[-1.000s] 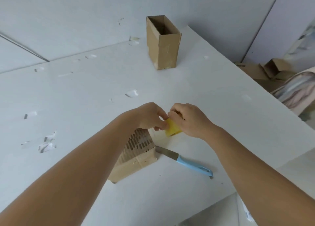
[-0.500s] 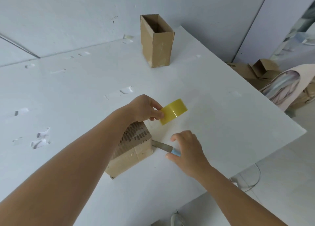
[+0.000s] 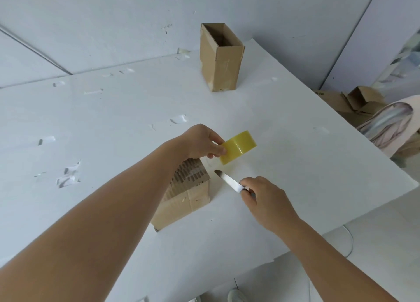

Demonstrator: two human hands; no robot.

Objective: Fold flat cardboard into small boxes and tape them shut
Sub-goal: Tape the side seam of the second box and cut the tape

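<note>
We noted torn paper scraps (image 3: 68, 180) stuck near the left edge of the matte white table (image 3: 113, 124). The left hand (image 3: 200, 141) pinched a glossy yellow tape roll (image 3: 238, 147) above the table's middle, over a lying cardboard box (image 3: 184, 197) with stripped, ribbed corrugation. An upright open-topped box (image 3: 221, 58) stood at the far edge. The right hand (image 3: 268, 199) gripped a knife (image 3: 228, 180), steel blade pointing toward the tape. Half a second before, the knife lay flat on the table; now it was lifted.

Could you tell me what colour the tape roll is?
Translucent yellow tape roll, seen in the head view.
</note>
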